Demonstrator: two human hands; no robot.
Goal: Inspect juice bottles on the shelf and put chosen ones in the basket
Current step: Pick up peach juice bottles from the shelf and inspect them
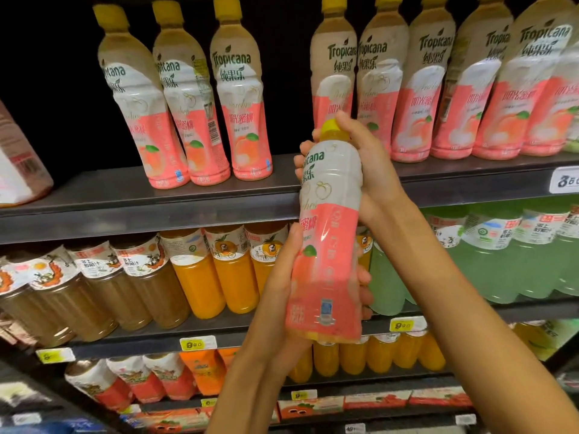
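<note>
The store shelves point(188, 202) are filling my view, rows of peach juice bottles point(241, 98) standing on the top one, and I'm holding one bottle point(326, 233) out in front of them, nearly upright. My left hand point(282, 296) is gripping its base and my right hand point(369, 164) is curling around its neck below the yellow cap. I'm judging myself mid-inspection: the pink and white label is facing me, and no basket is showing, so the drop-off is still ahead.

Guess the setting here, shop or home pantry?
Most likely a supermarket drinks aisle: rows of identical pink-labelled Tropicana peach bottles on a dark metal shelf, yellow price tags clipped to the shelf edges, and stocked orange juice bottles below.
</note>
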